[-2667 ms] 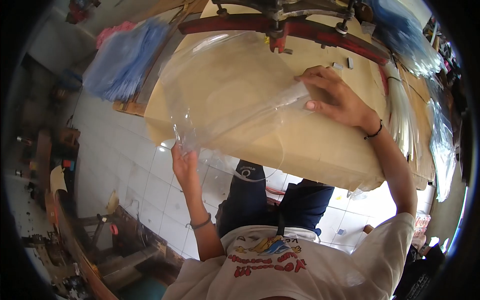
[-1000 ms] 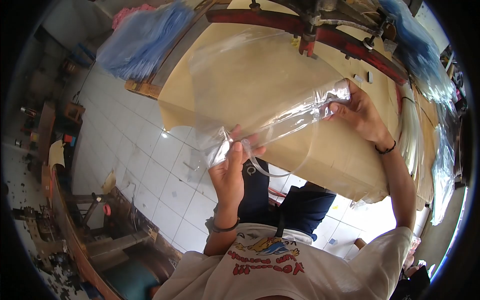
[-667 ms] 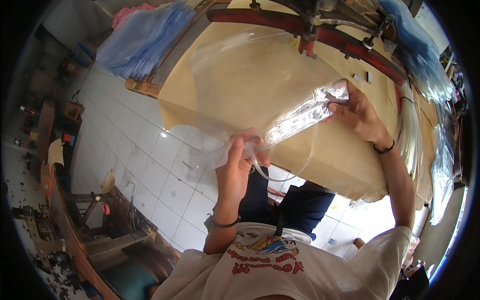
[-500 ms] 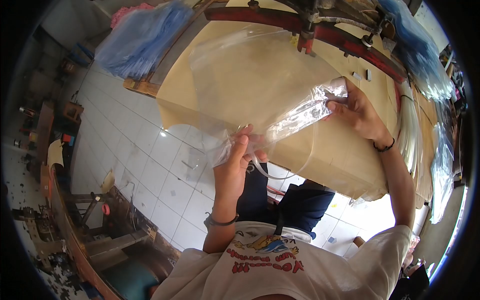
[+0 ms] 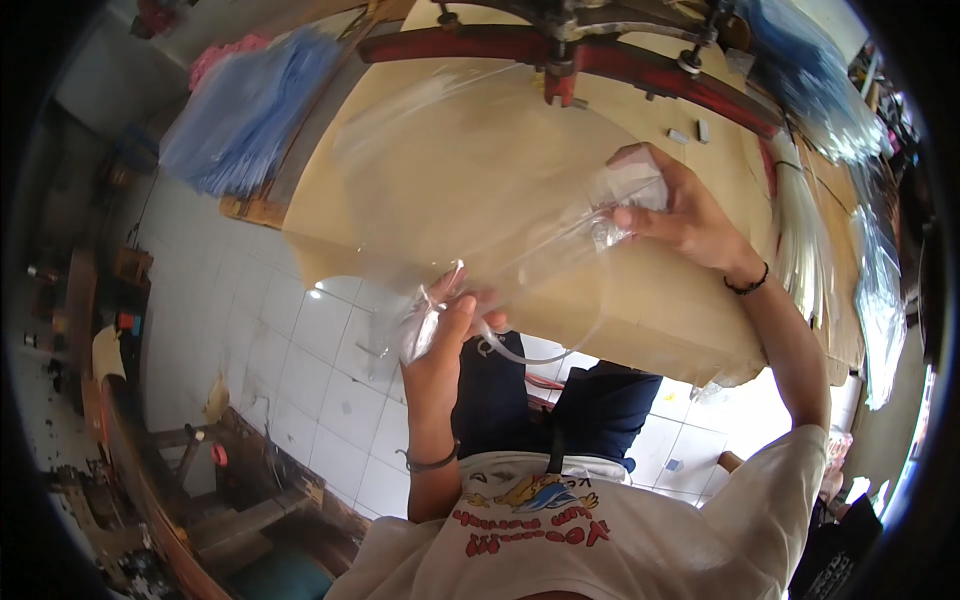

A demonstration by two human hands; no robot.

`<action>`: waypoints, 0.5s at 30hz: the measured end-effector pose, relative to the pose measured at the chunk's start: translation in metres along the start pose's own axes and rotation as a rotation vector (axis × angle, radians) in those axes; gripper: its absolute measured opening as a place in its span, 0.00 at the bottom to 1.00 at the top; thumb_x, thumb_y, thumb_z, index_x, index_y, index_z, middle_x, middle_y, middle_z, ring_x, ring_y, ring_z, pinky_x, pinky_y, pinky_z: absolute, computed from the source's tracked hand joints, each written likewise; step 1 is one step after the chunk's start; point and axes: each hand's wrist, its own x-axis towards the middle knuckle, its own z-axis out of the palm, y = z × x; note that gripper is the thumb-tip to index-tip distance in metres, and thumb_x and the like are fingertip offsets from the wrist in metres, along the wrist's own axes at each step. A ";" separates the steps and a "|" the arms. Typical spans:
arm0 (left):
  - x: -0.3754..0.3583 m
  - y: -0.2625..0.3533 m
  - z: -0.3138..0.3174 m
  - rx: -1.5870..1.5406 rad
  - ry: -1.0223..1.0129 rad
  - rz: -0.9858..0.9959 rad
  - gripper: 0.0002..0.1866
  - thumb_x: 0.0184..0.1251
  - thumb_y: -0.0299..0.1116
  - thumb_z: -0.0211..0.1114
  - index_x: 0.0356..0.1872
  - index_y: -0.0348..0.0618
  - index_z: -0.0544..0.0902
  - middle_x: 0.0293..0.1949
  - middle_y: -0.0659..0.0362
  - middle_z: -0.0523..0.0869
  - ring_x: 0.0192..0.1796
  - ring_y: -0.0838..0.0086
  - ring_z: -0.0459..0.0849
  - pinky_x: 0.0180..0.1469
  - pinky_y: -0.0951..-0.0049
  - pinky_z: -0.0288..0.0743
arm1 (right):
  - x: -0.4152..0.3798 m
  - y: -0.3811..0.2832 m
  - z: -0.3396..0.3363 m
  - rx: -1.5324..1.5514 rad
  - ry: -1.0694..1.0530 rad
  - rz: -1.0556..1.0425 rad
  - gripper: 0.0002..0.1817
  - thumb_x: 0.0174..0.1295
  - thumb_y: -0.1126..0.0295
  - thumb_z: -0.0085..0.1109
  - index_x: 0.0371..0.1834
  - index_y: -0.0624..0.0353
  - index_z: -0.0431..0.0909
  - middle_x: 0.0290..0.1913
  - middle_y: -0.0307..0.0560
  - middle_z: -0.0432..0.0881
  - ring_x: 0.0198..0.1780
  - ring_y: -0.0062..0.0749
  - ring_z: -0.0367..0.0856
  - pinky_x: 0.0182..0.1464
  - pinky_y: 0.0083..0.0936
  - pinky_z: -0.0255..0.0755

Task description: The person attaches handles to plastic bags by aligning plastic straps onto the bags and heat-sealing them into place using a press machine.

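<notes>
Film [image 5: 510, 230], clear plastic: looking light, limp, slippery; calling for edge grips; being pinched by left hand [image 5: 440, 340] and right hand [image 5: 682, 212].

The white-tiled floor [image 5: 300, 380] brightens to a glare on the right (whether a window or doorway lights it is unclear). A tan-covered table [image 5: 690, 325] stands above it; a dim wall [image 5: 95, 90] and dark wooden furniture [image 5: 258, 517] occupy the left.

This is a workshop: red-barred machine [image 5: 460, 43], plastic sheets [image 5: 245, 115], bundled strips [image 5: 798, 230].
</notes>
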 end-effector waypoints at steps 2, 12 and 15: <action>0.000 -0.003 0.005 0.024 0.021 0.026 0.18 0.75 0.23 0.64 0.61 0.26 0.78 0.50 0.45 0.85 0.48 0.60 0.90 0.49 0.61 0.90 | -0.001 0.005 0.002 -0.093 0.030 -0.059 0.32 0.63 0.67 0.77 0.64 0.63 0.68 0.45 0.46 0.86 0.42 0.22 0.84 0.44 0.22 0.79; -0.001 -0.016 0.005 -0.095 -0.041 -0.032 0.19 0.73 0.21 0.64 0.63 0.29 0.76 0.48 0.44 0.87 0.47 0.59 0.91 0.49 0.62 0.90 | 0.002 0.007 -0.003 -0.153 0.135 0.024 0.33 0.59 0.68 0.80 0.63 0.59 0.68 0.39 0.42 0.87 0.38 0.20 0.83 0.38 0.20 0.75; -0.007 -0.023 0.007 -0.124 -0.099 -0.075 0.20 0.74 0.21 0.63 0.65 0.30 0.74 0.49 0.43 0.87 0.47 0.59 0.91 0.49 0.62 0.89 | 0.000 -0.006 -0.003 -0.176 0.154 0.099 0.32 0.58 0.69 0.79 0.62 0.58 0.69 0.39 0.40 0.85 0.38 0.19 0.82 0.37 0.20 0.75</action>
